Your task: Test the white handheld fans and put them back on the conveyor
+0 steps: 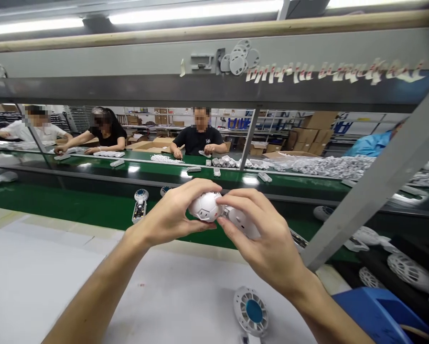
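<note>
Left hand (pixel 173 210): rounded white shell (pixel 204 206), gripped between thumb and fingers. Right hand (pixel 272 234): second white part (pixel 240 222), grasped; fingertips at the shell's right edge. Pair: side by side, sloping down rightward, above green conveyor belt (pixel 103 205); joined or not, unclear.

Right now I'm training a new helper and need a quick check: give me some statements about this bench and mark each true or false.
1. The left hand holds a rounded white part. True.
2. The right hand is empty. False: it holds a white piece.
3. The vented disc on the white table has a blue-green centre. True.
4. The blue bin is left of that disc. False: it is to the right.
5. The belt just past the table is red. False: it is green.
6. Pale strips hang from the overhead beam. True.
</note>
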Demonstrator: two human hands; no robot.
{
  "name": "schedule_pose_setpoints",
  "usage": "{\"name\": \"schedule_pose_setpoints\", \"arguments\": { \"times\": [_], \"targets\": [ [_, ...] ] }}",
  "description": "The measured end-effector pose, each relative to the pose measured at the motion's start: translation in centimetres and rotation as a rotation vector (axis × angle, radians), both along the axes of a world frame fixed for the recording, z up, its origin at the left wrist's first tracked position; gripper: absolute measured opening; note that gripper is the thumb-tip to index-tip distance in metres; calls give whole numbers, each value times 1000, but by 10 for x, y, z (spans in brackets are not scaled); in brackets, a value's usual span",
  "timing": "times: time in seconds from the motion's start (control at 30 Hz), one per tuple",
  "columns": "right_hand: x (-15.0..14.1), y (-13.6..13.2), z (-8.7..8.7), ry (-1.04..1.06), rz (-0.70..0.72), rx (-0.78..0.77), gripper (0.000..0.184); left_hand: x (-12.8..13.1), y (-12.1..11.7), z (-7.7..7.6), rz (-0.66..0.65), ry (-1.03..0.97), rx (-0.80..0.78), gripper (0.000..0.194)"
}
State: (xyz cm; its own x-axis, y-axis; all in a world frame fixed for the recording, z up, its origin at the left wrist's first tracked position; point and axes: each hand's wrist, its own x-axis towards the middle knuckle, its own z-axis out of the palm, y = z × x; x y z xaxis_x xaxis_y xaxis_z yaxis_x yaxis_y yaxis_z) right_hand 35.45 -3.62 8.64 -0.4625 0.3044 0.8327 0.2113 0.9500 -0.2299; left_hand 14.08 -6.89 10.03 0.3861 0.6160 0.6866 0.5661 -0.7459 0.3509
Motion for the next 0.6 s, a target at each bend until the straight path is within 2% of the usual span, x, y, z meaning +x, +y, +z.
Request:
{"name": "schedule_pose_setpoints", "arguments": {
  "times": [0.17,0.6],
  "targets": [
    [2,2,-1,-31,24,4,26,-3,1,2,-39,-4,-24,56],
    [0,-2,1,-68,37,96,18,-9,-5,9,-138,-104,-284,61]
  ]
}}
